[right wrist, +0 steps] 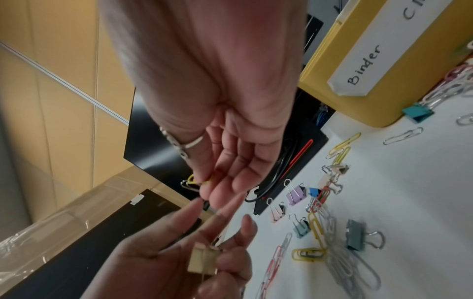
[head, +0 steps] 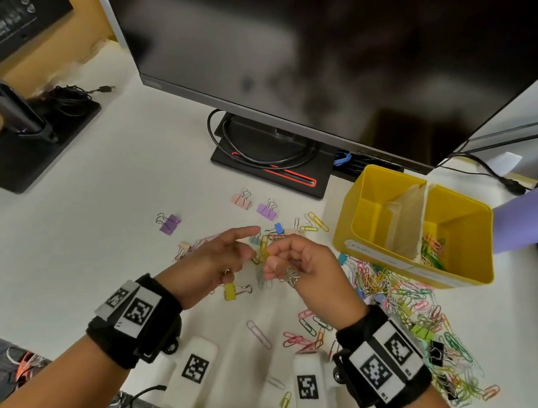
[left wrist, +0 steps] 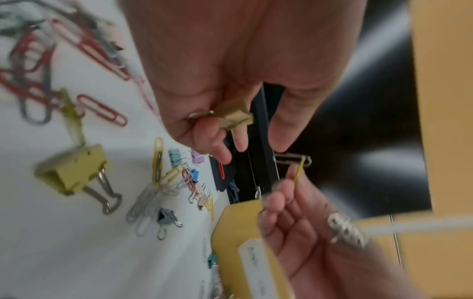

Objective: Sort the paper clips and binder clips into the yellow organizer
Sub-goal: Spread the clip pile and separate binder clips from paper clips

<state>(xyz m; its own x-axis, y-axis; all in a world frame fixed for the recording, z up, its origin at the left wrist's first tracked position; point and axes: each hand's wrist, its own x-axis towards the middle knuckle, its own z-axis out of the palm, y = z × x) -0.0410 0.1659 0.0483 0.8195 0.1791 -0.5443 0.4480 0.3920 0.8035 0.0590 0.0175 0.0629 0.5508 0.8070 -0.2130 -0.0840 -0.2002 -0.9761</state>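
The yellow organizer (head: 367, 210) stands at the right, with a "Binder" label (right wrist: 366, 66) on its front. Its right compartment holds coloured paper clips (head: 432, 247). Both hands meet above the middle of the desk. My left hand (head: 237, 244) has two fingers stretched out, and its lower fingers curl round a beige binder clip (left wrist: 234, 116). My right hand (head: 284, 258) pinches a yellow paper clip (left wrist: 298, 172) that is hooked to a dark one (left wrist: 291, 157). A dense pile of paper clips (head: 404, 292) lies in front of the organizer.
Loose binder clips lie around: purple (head: 169, 223), pink (head: 242, 200) and yellow (head: 231, 291). A monitor (head: 299, 52) on a black base (head: 271, 166) stands behind. A purple cylinder (head: 536, 213) lies at the right. Two white tagged blocks (head: 193, 373) sit near the front edge.
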